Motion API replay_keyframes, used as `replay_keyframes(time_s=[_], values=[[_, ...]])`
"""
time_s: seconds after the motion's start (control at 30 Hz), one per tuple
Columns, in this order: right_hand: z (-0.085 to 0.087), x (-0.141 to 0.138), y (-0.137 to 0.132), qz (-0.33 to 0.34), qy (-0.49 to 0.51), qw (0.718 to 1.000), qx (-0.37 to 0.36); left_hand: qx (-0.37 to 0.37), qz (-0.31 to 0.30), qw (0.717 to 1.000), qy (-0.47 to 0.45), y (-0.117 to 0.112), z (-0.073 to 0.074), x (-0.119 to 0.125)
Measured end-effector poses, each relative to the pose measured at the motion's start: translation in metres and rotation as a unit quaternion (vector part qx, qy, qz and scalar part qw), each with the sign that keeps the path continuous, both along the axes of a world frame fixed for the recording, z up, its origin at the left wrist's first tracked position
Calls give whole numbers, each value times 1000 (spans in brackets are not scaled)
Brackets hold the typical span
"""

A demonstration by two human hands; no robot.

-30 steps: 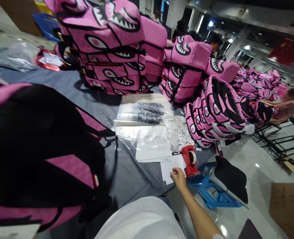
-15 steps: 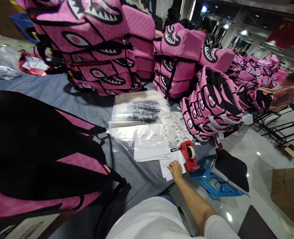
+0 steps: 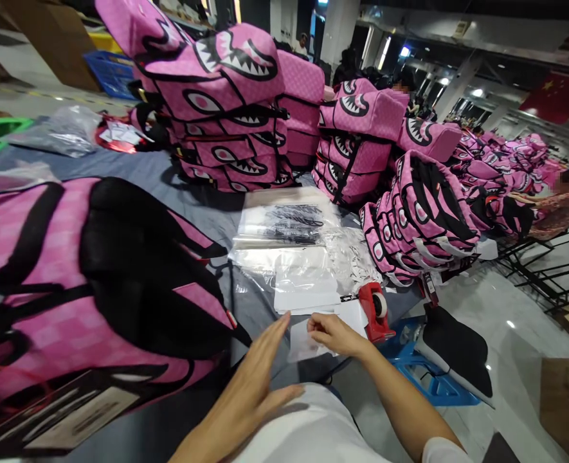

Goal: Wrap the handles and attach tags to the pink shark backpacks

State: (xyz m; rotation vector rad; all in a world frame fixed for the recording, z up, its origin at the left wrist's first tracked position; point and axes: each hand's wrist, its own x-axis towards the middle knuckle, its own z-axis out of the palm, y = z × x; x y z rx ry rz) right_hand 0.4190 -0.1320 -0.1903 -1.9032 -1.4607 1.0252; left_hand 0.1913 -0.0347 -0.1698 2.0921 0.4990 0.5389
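My left hand (image 3: 258, 370) is in the air over the near table edge, fingers stretched out and thumb apart, holding nothing. Just right of it, my right hand (image 3: 332, 333) has curled fingers pinching a thin white sheet of paper (image 3: 299, 339), whose outline is smeared by motion. Beside the right hand, a red tape dispenser (image 3: 377, 315) with a white roll stands on more white paper (image 3: 353, 316). To the left lies a large pink and black backpack (image 3: 134, 270) with a printed tag (image 3: 84, 418) at its near side.
Clear plastic bags (image 3: 294, 225) lie mid-table, a dark bundle showing through. Stacked pink shark-mouth backpacks (image 3: 236, 116) line the back, with more bags (image 3: 419, 218) at right. A blue stool (image 3: 433, 379) bearing a black cushion (image 3: 455, 354) stands right of the table.
My left hand has come into view from below. My right hand has moved slightly left and now pinches a sheet it was resting on. The view has shifted left, showing more of the backpack.
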Motion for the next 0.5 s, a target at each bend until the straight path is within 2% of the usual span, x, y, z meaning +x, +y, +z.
replay_keyframes(time_s=[0.07, 0.13, 0.23, 0.27, 0.33, 0.4, 0.43, 0.47, 0.5], values=[[15, -6, 6, 47, 58, 997, -15, -126, 18, 992, -5, -2, -6, 10], [25, -6, 5, 33, 147, 988, -26, -231, 62, 971, -10, -1, -11, 17], [32, -6, -1, -49, 317, 947, -11, -258, 123, 958, -27, 3, -13, 18], [32, -9, -2, -72, 341, 937, 3, -263, 146, 953, -40, 3, -12, 16], [31, -21, 2, -105, 325, 939, 35, -275, 179, 942, -70, 1, -10, 10], [30, -37, 10, -146, 293, 943, 58, -247, 189, 945, -100, -4, -5, 1], [31, -46, 15, -162, 283, 943, 69, -200, 191, 954, -115, -7, -1, -5], [33, -53, 19, -172, 273, 943, 84, -122, 197, 964, -134, -10, 4, -14], [35, -58, 23, -173, 257, 945, 103, -14, 207, 965, -158, -12, 11, -24]])
